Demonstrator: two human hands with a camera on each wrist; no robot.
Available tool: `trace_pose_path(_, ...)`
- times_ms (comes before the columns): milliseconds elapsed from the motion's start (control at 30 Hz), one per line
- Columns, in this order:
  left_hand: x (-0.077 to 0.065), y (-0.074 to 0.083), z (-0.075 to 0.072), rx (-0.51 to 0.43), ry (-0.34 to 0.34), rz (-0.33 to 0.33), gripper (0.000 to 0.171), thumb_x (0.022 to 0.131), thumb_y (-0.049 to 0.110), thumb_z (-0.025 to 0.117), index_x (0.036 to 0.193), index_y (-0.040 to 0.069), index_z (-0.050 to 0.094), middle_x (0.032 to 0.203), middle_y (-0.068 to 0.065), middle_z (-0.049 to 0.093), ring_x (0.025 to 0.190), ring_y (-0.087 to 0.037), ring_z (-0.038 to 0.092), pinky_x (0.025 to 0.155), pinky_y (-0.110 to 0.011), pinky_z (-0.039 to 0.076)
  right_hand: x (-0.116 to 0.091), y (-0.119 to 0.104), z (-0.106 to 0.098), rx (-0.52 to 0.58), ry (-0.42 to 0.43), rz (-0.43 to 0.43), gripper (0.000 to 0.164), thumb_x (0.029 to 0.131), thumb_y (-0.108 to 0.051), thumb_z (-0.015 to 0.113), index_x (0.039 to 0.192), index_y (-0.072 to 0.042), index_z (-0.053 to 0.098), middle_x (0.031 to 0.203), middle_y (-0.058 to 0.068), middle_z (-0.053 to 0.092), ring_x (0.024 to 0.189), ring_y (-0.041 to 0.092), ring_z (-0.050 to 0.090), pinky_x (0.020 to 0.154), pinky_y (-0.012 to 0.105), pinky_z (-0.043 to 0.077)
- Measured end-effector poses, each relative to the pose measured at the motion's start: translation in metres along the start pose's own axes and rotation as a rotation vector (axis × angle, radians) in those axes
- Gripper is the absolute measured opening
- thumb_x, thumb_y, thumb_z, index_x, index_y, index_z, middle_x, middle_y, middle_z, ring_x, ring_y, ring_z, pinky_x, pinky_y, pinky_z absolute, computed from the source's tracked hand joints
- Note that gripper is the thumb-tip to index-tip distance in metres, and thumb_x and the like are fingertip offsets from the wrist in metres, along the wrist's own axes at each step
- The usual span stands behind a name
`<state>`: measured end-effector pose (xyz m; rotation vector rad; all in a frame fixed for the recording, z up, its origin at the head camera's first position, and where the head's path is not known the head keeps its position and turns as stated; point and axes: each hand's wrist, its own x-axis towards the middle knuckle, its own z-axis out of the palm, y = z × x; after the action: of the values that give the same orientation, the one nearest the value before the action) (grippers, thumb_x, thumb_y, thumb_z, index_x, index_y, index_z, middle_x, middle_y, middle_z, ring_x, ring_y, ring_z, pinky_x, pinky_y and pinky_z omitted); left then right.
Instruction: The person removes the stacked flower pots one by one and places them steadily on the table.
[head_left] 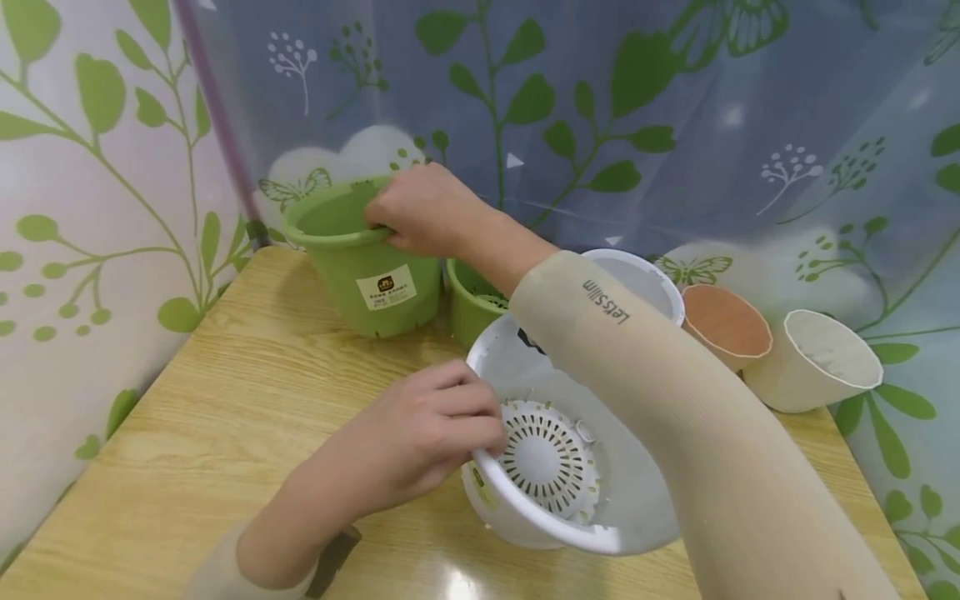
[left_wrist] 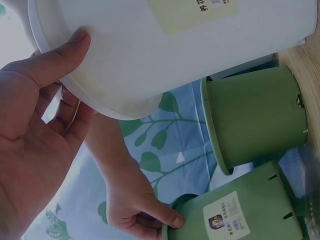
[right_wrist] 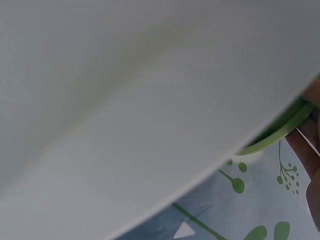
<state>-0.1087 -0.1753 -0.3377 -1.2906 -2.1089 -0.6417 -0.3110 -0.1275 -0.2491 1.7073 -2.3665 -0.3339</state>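
My left hand grips the near-left rim of a white plastic flowerpot. Its slotted bottom shows inside, and the left wrist view has the thumb on the outer wall and fingers behind the rim. Farther back, my right hand pinches the right rim of a tall green flowerpot with a label on its side. That thumb presses the outside, as the left wrist view shows. A blurred white surface hides most of the right wrist view; only a piece of green rim and part of the hand appear.
Another green pot stands beside the tall one. Partly behind my right sleeve is a second white pot. An orange pot and a cream pot sit at the wooden table's right edge. A leaf-patterned curtain hangs behind.
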Motion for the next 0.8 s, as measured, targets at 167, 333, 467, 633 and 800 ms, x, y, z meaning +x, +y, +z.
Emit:
trace_pose_path(167, 0.001, 0.0, 0.0, -0.002, -0.002, 0.003, 0.021, 0.083, -0.002, 0.07, 0.088, 0.018, 0.067, 0.095, 0.01, 0.065, 0.093, -0.013, 0.056, 0.088, -0.023, 0.047, -0.001, 0.0, 0.004, -0.006, -0.047, -0.011, 0.026, 0.086, -0.007, 0.056, 0.073, -0.019, 0.037, 0.07, -0.002, 0.03, 0.068, 0.018, 0.028, 0.06, 0.034, 0.025)
trace_pose_path(333, 0.001, 0.0, -0.001, -0.006, 0.004, 0.006, 0.022, 0.082, -0.004, 0.068, 0.087, 0.018, 0.067, 0.094, 0.009, 0.064, 0.092, -0.013, 0.057, 0.087, -0.023, 0.047, -0.004, 0.001, 0.007, 0.027, -0.093, -0.013, 0.027, 0.086, -0.006, 0.056, 0.074, -0.019, 0.035, 0.07, -0.002, 0.027, 0.066, 0.016, 0.025, 0.059, 0.032, 0.022)
trace_pose_path(467, 0.001, -0.001, 0.0, -0.005, 0.006, 0.01, 0.023, 0.081, -0.005, 0.067, 0.087, 0.018, 0.067, 0.094, 0.009, 0.065, 0.092, -0.013, 0.057, 0.087, -0.023, 0.047, -0.008, 0.002, 0.01, 0.047, -0.107, -0.014, 0.028, 0.084, -0.004, 0.054, 0.074, -0.018, 0.032, 0.07, -0.001, 0.023, 0.066, 0.017, 0.023, 0.059, 0.032, 0.021)
trace_pose_path(633, -0.001, -0.002, 0.001, 0.004, 0.004, 0.004, 0.024, 0.08, -0.005, 0.068, 0.087, 0.018, 0.067, 0.094, 0.01, 0.065, 0.092, -0.013, 0.057, 0.086, -0.024, 0.047, -0.012, 0.002, 0.015, 0.072, -0.171, -0.021, 0.015, 0.087, -0.009, 0.061, 0.082, -0.02, 0.053, 0.075, -0.004, 0.044, 0.068, 0.015, 0.037, 0.06, 0.031, 0.028)
trace_pose_path(800, -0.001, -0.002, 0.003, 0.004, 0.002, 0.004, 0.025, 0.08, -0.005, 0.069, 0.088, 0.019, 0.067, 0.094, 0.01, 0.065, 0.093, -0.013, 0.056, 0.087, -0.023, 0.047, -0.014, 0.0, 0.02, 0.086, -0.228, -0.033, 0.016, 0.09, -0.021, 0.073, 0.091, -0.018, 0.058, 0.081, -0.003, 0.049, 0.072, 0.016, 0.041, 0.064, 0.031, 0.031)
